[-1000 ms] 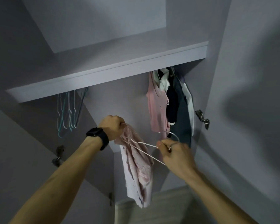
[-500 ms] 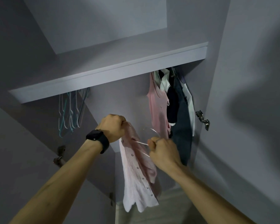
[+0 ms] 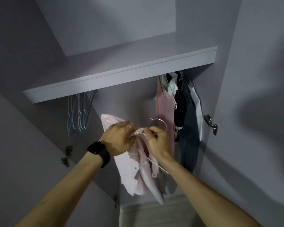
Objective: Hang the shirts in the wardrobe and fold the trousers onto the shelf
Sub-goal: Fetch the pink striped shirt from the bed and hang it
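A pale pink striped shirt hangs from both my hands in front of the open wardrobe. My left hand grips its collar area, fingers curled into the cloth. My right hand grips a thin white wire hanger at its neck; the hook sticks up above my knuckles and one arm of the hanger runs down inside the shirt. The two hands nearly touch. The rail is hidden under the shelf.
Several garments, pink, dark and white, hang at the right end under the shelf. Several empty hangers hang at the left end. Open doors with hinges flank both sides. A lower panel lies beneath.
My right hand has moved left and up to meet my left hand, pushing the hanger into the shirt. The shirt has bunched up between my hands and its left shoulder sticks up.
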